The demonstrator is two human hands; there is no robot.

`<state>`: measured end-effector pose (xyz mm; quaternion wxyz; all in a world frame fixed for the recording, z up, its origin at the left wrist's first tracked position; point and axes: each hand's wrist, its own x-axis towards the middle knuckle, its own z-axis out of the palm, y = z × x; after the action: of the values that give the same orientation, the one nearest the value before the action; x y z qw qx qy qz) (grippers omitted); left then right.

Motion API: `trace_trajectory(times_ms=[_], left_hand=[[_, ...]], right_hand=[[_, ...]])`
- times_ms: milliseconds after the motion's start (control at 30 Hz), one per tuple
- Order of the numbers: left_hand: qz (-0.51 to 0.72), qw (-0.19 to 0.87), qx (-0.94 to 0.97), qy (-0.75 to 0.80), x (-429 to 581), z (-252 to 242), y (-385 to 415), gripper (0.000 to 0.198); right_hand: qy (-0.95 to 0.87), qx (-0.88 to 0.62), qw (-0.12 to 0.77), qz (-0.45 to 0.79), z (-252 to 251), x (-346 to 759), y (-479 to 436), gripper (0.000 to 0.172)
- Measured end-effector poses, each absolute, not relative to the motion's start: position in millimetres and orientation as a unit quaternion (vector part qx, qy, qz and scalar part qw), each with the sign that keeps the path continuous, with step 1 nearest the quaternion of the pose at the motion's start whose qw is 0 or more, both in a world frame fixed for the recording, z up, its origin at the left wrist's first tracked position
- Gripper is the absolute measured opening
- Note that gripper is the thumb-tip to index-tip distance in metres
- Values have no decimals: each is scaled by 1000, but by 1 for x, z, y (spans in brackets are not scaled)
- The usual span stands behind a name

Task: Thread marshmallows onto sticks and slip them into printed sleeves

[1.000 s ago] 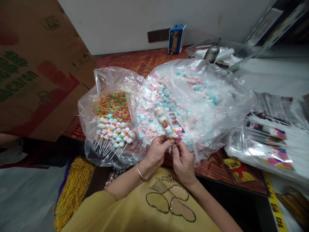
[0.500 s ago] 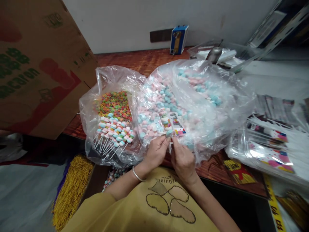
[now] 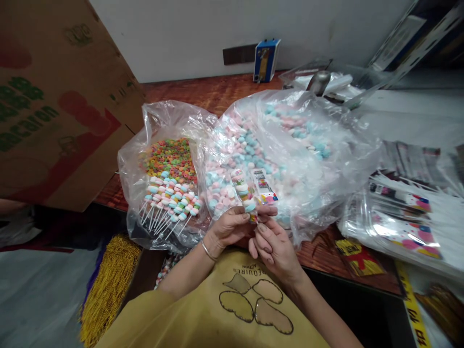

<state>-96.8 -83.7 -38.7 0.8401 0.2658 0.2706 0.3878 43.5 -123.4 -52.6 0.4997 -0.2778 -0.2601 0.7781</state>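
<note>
Pastel marshmallow pieces, pink, blue and white, are threaded on the candy skewer (image 3: 243,191) that stands up just beyond the person's fingers, above the near edge of the table and in front of the big bag of loose marshmallows (image 3: 300,145). The left hand (image 3: 230,227) is closed around the skewer's lower end, thumb and fingers pinched tight on it. The right hand (image 3: 274,245) sits just beside it with fingers curled, its tips against the base of the printed sleeve (image 3: 264,186); whether it truly grips there I cannot tell. The hold is low and narrow, so the top-heavy skewer could tip, or a piece could snag on the thin film and slide off. To the left, a smaller bag (image 3: 132,159) holds coloured cereal rings and a fan of finished skewers (image 3: 170,200). The surface is a reddish wooden table (image 3: 203,92), crowded: a stack of printed packets (image 3: 398,212) lies to the right, a cardboard box (image 3: 54,106) leans at far left, and a small blue device (image 3: 266,59) stands against the plain white wall (image 3: 181,34).
</note>
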Motion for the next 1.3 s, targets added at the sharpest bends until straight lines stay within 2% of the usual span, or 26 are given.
trace_trajectory(times_ms=[133,267,467,533,733,900,1033,1167,1300], left_hand=[[378,852,251,261,-99,-40,-84,49],[448,812,213,309,-87,-42,-85,37],[540,707,228,395,-61,-39,-91,32],[525,719,242,385,-61,-39,-92,33],[414,832,233,285,-77,-46,-89,50],[442,821,217,288,-76,-54,-88,37],[506,773,192,332,-68,-56,-86,32],[548,738,190,344,-63,-49,-86,32],[559,737,180,334,-55,-46,-91,28]], right_hand=[[-240,-240,479,810,-50,43,-124,25],[-275,-293,477,782,-53,43,-122,33],[-495,-501,528,475,-56,46,-118,26],[-476,-493,536,493,-57,45,-117,27],[-258,-347,537,725,-57,40,-114,31],[-211,-302,496,786,-56,43,-113,30],[-262,-352,492,752,-68,49,-117,34],[-396,-425,485,654,-84,59,-126,32],[-448,-470,504,569,-83,61,-131,31]])
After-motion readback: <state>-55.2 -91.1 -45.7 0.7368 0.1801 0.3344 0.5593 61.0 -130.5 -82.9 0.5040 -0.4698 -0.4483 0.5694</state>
